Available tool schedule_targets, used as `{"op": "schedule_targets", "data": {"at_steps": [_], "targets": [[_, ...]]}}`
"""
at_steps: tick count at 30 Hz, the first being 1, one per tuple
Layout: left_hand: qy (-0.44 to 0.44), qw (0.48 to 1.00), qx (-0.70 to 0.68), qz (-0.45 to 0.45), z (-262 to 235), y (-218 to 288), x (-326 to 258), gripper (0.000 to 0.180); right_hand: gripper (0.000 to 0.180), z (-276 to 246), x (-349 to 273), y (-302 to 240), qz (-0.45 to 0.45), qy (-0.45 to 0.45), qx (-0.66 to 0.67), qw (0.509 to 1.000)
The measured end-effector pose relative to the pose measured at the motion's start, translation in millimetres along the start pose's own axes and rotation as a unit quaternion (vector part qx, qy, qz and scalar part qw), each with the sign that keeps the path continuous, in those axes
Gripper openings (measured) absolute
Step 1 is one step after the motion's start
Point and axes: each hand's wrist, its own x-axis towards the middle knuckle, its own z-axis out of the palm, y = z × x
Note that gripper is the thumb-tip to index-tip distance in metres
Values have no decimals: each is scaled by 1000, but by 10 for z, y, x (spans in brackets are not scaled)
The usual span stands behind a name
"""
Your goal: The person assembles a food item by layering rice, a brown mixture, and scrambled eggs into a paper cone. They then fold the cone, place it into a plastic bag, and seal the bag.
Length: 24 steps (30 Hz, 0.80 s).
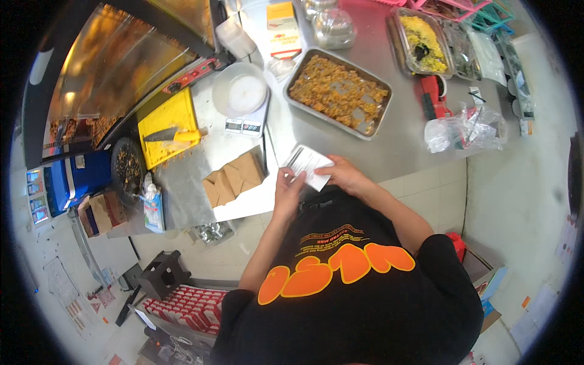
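Note:
Both my hands hold a white printed paper slip in front of my body, close to the table's near edge. My left hand pinches its lower left side. On the right side, my right hand grips the slip between thumb and fingers. To the left of the slip lies a brown cardboard food box, seemingly folded shut. Beyond the hands is a metal tray of browned, crumbly fried food pieces.
At left, a knife rests on a yellow cutting board below a lit display cabinet. A digital scale carries a round plastic tub. At right are a red tape dispenser, clear plastic bags and a yellow-food container.

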Motion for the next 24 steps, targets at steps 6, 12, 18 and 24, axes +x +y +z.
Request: {"op": "schedule_targets", "data": {"at_steps": [6, 12, 18, 24], "targets": [[61, 954, 205, 211, 176, 153, 379, 10, 28, -363, -148, -324, -100, 12, -199, 975], [109, 925, 294, 213, 33, 280, 549, 24, 33, -2099, -316, -253, -176, 532, -308, 769], [40, 931, 287, 221, 148, 283, 558, 23, 73, -2528, -1078, -427, -287, 780, -319, 455], [-31, 907, 343, 245, 791, 434, 400, 20, 55, -2921, -1069, -701, -241, 671, -312, 628]]}}
